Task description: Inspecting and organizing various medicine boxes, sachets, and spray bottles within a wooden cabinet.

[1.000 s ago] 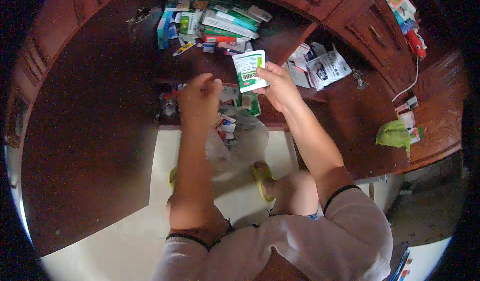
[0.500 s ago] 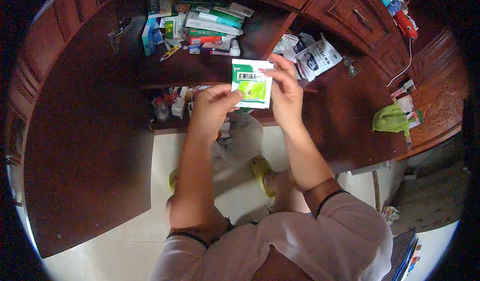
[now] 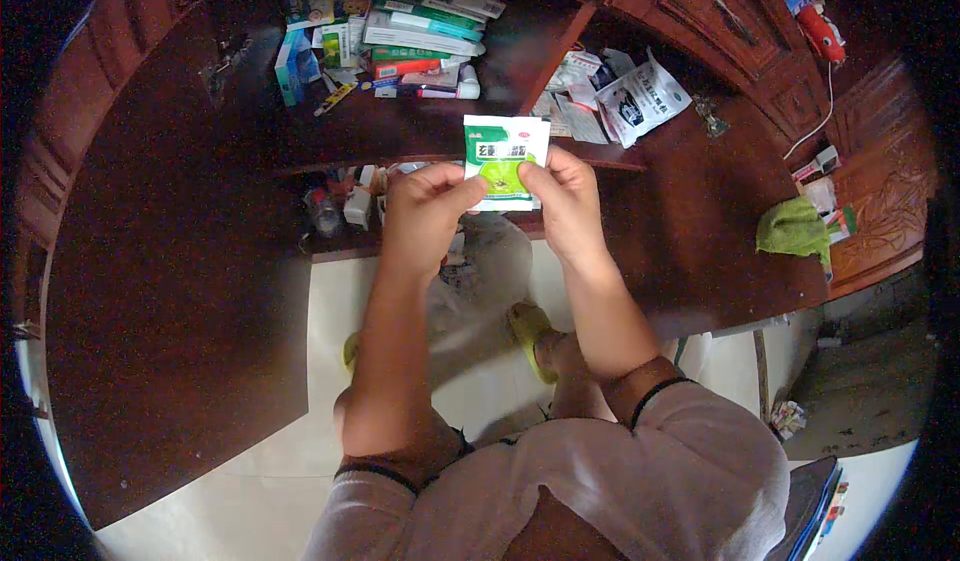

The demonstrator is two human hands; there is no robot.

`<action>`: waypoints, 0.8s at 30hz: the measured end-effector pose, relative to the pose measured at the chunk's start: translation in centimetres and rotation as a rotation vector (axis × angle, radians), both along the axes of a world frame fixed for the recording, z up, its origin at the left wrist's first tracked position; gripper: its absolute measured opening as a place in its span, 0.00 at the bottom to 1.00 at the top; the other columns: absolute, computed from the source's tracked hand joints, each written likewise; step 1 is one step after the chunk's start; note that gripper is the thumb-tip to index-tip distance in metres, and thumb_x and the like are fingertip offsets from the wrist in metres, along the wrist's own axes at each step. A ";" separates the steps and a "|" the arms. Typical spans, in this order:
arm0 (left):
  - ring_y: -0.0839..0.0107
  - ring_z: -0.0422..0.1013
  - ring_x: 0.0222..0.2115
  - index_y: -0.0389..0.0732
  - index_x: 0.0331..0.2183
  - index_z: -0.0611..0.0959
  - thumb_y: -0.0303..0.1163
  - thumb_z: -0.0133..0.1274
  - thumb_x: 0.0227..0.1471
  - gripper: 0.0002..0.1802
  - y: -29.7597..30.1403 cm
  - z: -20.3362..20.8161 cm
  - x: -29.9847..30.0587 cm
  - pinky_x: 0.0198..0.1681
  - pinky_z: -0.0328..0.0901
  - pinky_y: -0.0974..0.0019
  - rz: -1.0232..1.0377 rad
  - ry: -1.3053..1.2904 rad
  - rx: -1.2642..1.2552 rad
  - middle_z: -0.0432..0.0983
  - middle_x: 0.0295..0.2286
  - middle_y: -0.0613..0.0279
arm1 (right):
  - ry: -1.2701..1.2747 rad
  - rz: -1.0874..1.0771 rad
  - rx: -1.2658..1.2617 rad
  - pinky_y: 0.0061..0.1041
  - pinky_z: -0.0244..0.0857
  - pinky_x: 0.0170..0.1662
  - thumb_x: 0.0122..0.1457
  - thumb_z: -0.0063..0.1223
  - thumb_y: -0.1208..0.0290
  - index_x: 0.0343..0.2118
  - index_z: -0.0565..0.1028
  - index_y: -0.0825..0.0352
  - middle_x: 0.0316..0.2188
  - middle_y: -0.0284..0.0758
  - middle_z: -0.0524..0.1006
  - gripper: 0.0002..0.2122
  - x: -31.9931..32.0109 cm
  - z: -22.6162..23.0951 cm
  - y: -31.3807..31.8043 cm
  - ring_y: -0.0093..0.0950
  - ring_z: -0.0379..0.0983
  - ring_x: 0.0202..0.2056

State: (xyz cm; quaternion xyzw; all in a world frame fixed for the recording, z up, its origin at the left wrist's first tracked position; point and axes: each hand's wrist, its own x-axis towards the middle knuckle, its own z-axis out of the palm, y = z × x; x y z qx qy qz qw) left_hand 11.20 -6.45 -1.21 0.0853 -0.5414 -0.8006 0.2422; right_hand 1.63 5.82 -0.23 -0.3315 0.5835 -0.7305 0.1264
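The left hand (image 3: 425, 213) and right hand (image 3: 572, 204) both grip a green-and-white packet (image 3: 508, 139) near the upper middle of the frame, thumbs on its front and the other fingers curled mostly out of sight behind. The step in hand looks like holding it flat and face up for a look. Any move from here calls for one hand keeping its pinch before the other lets go, clear of the boxes (image 3: 425, 37) at upper centre-left and white pouch (image 3: 645, 99) at upper right.

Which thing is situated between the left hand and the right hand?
The head view shows a green-and-white packet there, held by the left hand and right hand.
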 end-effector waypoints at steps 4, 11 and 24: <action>0.84 0.64 0.21 0.34 0.27 0.80 0.26 0.54 0.44 0.06 0.6 -0.4 0.1 0.25 0.58 0.79 -0.037 0.022 0.033 0.73 0.21 0.69 | -0.018 -0.002 -0.015 0.13 0.54 0.24 0.53 0.49 0.76 0.22 0.71 0.69 0.18 0.23 0.69 0.05 0.1 0.0 0.6 0.10 0.60 0.21; 0.83 0.66 0.22 0.34 0.28 0.80 0.28 0.53 0.45 0.07 1.5 0.4 -0.1 0.26 0.60 0.78 -0.032 -0.035 0.049 0.74 0.22 0.67 | -0.033 -0.014 -0.018 0.14 0.52 0.23 0.52 0.50 0.76 0.21 0.71 0.68 0.18 0.23 0.68 0.05 -0.3 -0.1 1.2 0.10 0.58 0.20; 0.79 0.68 0.23 0.35 0.29 0.79 0.33 0.50 0.48 0.10 2.7 2.4 1.4 0.27 0.61 0.77 0.140 -0.086 0.010 0.75 0.23 0.62 | -1.167 0.961 -0.524 0.20 0.51 0.31 0.52 0.41 0.64 0.17 0.63 0.57 0.14 0.22 0.59 0.09 -0.4 1.8 3.3 0.17 0.54 0.18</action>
